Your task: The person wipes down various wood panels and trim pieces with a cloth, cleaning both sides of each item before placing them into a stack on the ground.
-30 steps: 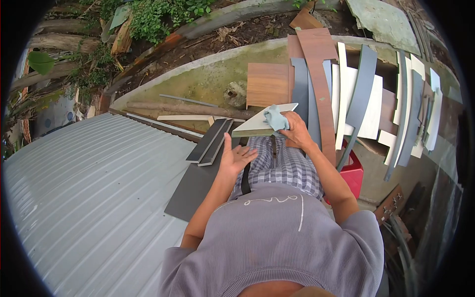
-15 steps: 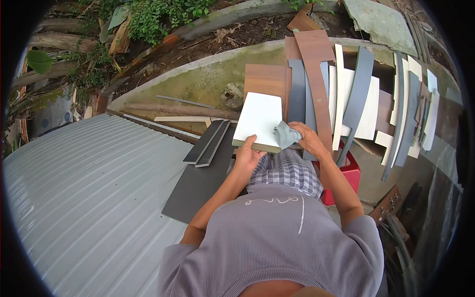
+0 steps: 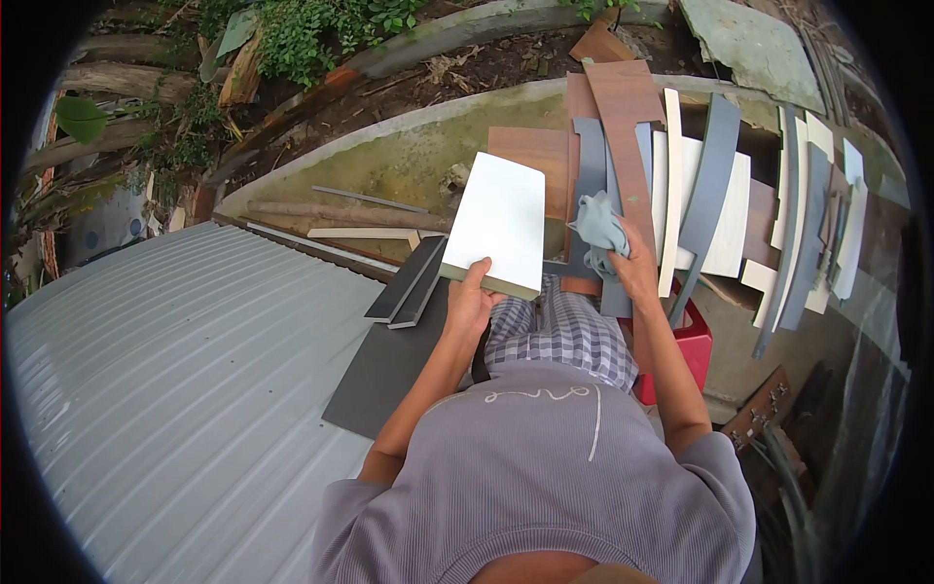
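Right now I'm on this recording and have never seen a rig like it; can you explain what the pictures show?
There is no robot here: a person works with two bare hands. All three pictures come from one camera worn on the person's head, looking forward and down, so the person's shirt fills the bottom. The last picture is the current moment.

The left hand holds a white board by its near edge. The right hand holds a crumpled grey-blue cloth, apart from the board. Two narrow dark strips lie on a larger dark panel, beside ribbed metal sheeting. On the right are many brown, white and grey-blue offcuts, and part of a red object.
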Tool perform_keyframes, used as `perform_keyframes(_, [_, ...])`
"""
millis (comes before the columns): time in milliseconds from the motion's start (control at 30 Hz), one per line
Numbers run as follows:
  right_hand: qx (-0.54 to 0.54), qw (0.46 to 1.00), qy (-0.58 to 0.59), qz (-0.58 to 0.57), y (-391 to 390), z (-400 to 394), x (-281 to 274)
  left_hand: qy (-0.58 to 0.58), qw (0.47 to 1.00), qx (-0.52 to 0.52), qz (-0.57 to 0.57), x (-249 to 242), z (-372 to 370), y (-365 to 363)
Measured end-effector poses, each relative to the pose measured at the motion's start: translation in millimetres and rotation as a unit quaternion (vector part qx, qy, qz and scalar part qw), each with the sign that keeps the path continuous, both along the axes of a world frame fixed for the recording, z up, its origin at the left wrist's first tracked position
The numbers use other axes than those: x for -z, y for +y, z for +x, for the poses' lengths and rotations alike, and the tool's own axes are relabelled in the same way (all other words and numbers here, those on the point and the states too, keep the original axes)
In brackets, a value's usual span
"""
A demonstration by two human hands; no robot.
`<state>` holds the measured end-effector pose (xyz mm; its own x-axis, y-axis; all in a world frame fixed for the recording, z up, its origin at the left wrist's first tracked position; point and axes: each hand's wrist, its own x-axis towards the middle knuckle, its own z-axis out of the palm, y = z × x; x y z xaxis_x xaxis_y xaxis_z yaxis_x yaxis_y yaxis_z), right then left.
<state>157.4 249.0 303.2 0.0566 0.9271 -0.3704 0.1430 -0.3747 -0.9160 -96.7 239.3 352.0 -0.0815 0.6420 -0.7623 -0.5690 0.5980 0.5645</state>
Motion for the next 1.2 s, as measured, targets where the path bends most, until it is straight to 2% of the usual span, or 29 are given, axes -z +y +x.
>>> perform_keyframes(67, [-0.169, 0.974, -0.095, 0.116, 2.5, -18.3, -12.7, 0.009, 1.000, 0.016, 0.010, -1.4, -0.9, -0.5])
perform_keyframes(133, [-0.308, 0.920, -0.127, 0.207, -0.7, -50.3, -18.5, -0.020, 0.997, 0.077, 0.001, -2.4, -2.8, 0.0])
perform_keyframes(267, [-0.326, 0.894, -0.149, 0.268, 8.9, -86.3, 5.6, 0.012, 0.994, 0.109, -0.002, -28.1, 1.5, 2.1])
perform_keyframes(333, [-0.257, 0.936, -0.149, 0.189, 35.6, -78.1, 24.9, 0.064, 0.985, 0.157, -0.005, -36.9, -1.4, -2.3])
perform_keyframes(433, [-0.070, 0.987, -0.132, 0.063, 57.6, -64.1, 67.8, 0.092, 0.977, 0.190, -0.018, -47.6, -5.5, -5.4])
perform_keyframes(500, [-0.109, 0.980, -0.132, 0.098, 57.8, -69.7, 72.7, 0.096, 0.978, 0.183, -0.011, -43.5, -9.0, -8.2])
perform_keyframes(533, [-0.144, 0.973, -0.132, 0.126, 56.7, -77.4, 52.2, 0.098, 0.979, 0.181, -0.008, -42.5, -10.3, -11.2])
perform_keyframes(600, [-0.240, 0.954, -0.028, 0.175, 43.6, -96.2, 24.9, 0.103, 0.979, 0.176, -0.008, -46.9, -9.7, -9.4])
perform_keyframes(633, [-0.260, 0.944, -0.047, 0.196, 36.5, -109.6, -5.2, 0.109, 0.978, 0.176, -0.005, -48.0, -9.5, -7.4])
perform_keyframes(733, [-0.326, 0.868, -0.063, 0.370, 35.7, -132.3, -15.7, 0.127, 0.968, 0.212, 0.034, -30.9, -21.3, -10.5])
perform_keyframes(800, [-0.330, 0.863, -0.072, 0.376, 50.9, -138.3, -27.2, 0.148, 0.974, 0.167, 0.040, -26.8, -24.0, -15.7])
perform_keyframes(867, [-0.333, 0.859, -0.079, 0.381, 69.0, -143.5, -21.6, 0.160, 0.961, 0.222, 0.048, -26.8, -31.6, -16.2])
perform_keyframes(933, [-0.281, 0.874, -0.146, 0.369, 87.8, -135.5, 9.1, 0.148, 0.965, 0.214, 0.036, -32.0, -35.1, -17.3])
perform_keyframes(1000, [-0.151, 0.906, -0.228, 0.323, 105.0, -123.3, 50.4, 0.140, 0.971, 0.192, 0.022, -43.4, -39.3, -17.1])
perform_keyframes(1067, [-0.126, 0.940, -0.247, 0.201, 119.7, -101.3, 76.3, 0.102, 0.975, 0.195, 0.022, -58.1, -42.2, -15.6])
perform_keyframes(1133, [-0.107, 0.952, -0.286, 0.016, 121.5, -87.7, 94.4, 0.084, 0.981, 0.175, 0.008, -57.9, -47.8, -19.4])
perform_keyframes(1200, [-0.099, 0.950, -0.295, -0.030, 113.4, -80.7, 100.5, 0.068, 0.986, 0.150, 0.042, -49.9, -47.0, -23.7])
